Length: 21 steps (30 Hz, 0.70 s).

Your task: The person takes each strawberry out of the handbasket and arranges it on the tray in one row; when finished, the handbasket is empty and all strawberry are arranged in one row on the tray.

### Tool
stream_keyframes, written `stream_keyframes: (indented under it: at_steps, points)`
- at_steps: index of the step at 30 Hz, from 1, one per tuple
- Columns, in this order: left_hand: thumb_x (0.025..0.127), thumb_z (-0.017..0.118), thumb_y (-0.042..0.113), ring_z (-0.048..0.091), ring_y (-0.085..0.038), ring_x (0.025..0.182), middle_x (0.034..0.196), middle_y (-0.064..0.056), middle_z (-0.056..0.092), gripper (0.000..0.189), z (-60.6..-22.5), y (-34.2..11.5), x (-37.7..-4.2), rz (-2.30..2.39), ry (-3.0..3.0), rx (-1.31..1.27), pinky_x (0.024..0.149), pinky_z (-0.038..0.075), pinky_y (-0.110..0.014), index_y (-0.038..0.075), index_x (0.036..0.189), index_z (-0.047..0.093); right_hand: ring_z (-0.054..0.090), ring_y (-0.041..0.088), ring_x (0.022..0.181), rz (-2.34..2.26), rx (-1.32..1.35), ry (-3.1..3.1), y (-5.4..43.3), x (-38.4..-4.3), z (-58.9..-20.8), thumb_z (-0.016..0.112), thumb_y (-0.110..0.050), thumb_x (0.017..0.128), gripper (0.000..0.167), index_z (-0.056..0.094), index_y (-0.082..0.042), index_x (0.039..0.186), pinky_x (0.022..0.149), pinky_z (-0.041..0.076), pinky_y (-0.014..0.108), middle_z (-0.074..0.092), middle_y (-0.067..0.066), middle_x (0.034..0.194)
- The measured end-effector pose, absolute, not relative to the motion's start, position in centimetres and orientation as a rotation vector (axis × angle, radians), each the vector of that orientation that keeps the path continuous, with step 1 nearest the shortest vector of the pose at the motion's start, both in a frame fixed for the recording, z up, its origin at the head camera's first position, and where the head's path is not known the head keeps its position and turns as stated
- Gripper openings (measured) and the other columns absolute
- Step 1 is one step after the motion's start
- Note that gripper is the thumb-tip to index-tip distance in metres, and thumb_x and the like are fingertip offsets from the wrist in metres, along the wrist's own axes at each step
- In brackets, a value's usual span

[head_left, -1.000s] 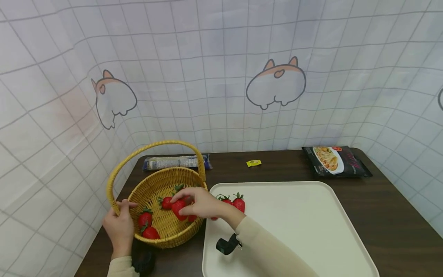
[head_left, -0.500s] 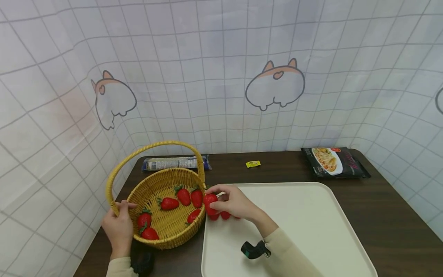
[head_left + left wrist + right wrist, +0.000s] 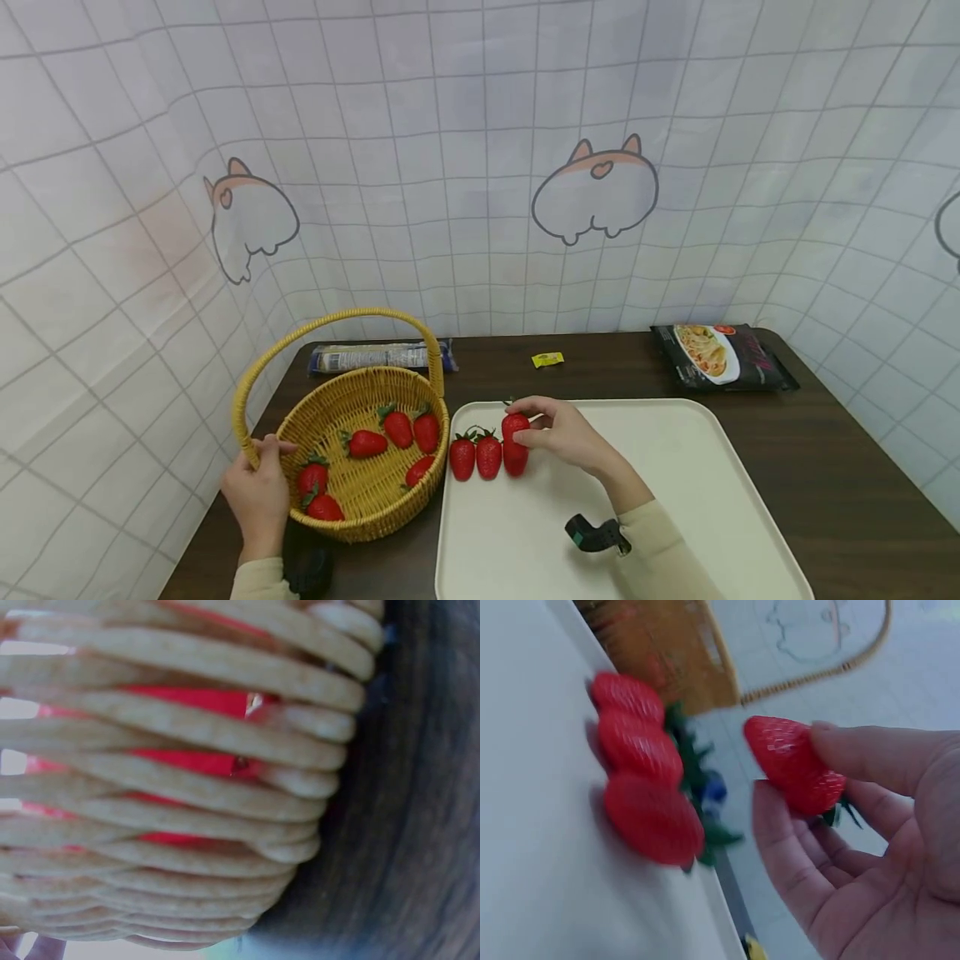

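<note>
The strawberry (image 3: 789,766) has been lifted out of the basket (image 3: 375,385) and brought over the tray (image 3: 675,458). A second ago it was held inside the basket, half a second ago near the tray's left edge; now it is held at the right-hand end of a row of three berries (image 3: 488,457). The nearest of these is overlapped in the head view, but a gap is shown in the right wrist view. It is pinched between thumb and fingers of the right hand (image 3: 566,435). The basket is gripped, as throughout, by the left hand (image 3: 257,487) at the foot of its handle (image 3: 375,312). Six berries (image 3: 367,443) can be seen inside. The carrying is judged nearly complete, with the release not yet made.
</note>
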State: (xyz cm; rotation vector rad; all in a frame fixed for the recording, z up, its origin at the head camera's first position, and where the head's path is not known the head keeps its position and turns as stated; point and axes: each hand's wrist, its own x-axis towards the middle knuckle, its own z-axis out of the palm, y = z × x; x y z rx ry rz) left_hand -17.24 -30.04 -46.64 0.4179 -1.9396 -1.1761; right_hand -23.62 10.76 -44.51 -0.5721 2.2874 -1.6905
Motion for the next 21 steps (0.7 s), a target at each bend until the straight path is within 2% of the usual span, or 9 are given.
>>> stream_keyframes:
  at_steps: [8,13,15,21]
  points:
    - [0.101,0.055,0.031,0.036,-0.010,0.049,0.070,-0.016,0.065,0.045,-46.6,-29.8,-17.3,-1.168,-1.927,0.434,0.058,0.032,-0.024,0.000,0.074,0.073,0.064,0.024,0.088,-1.587,-0.466,2.352,13.6,-24.5,-45.4,0.069,-0.005,0.086,0.031,0.064,-0.006,0.117,0.077,0.056,0.041,0.060,0.014,0.113]
    - [0.101,0.055,0.029,0.041,-0.009,0.053,0.068,-0.007,0.067,0.044,-46.5,-29.8,-17.3,-1.168,-1.923,0.436,0.061,0.034,-0.024,0.000,0.074,0.073,0.063,0.025,0.088,-1.580,-0.448,2.332,14.6,-24.9,-46.0,0.067,-0.001,0.086,0.032,0.062,-0.002,0.117,0.076,0.056,0.039,0.059,0.018,0.115]
    - [0.101,0.055,0.029,0.043,-0.007,0.054,0.069,-0.007,0.067,0.044,-46.5,-29.8,-17.3,-1.170,-1.924,0.438,0.063,0.034,-0.025,-0.001,0.074,0.073,0.063,0.025,0.086,-1.581,-0.455,2.323,14.9,-25.0,-46.2,0.068,-0.001,0.085,0.031,0.063,-0.001,0.116,0.075,0.057,0.039,0.059,0.018,0.113]
    - [0.101,0.054,0.029,0.042,-0.007,0.055,0.075,-0.019,0.067,0.045,-46.6,-29.8,-17.3,-1.158,-1.933,0.437,0.062,0.033,-0.025,-0.001,0.074,0.073,0.062,0.024,0.085,-1.539,-0.494,2.333,15.3,-25.2,-46.8,0.070,-0.002,0.084,0.029,0.064,-0.002,0.111,0.072,0.056,0.039,0.061,0.016,0.107]
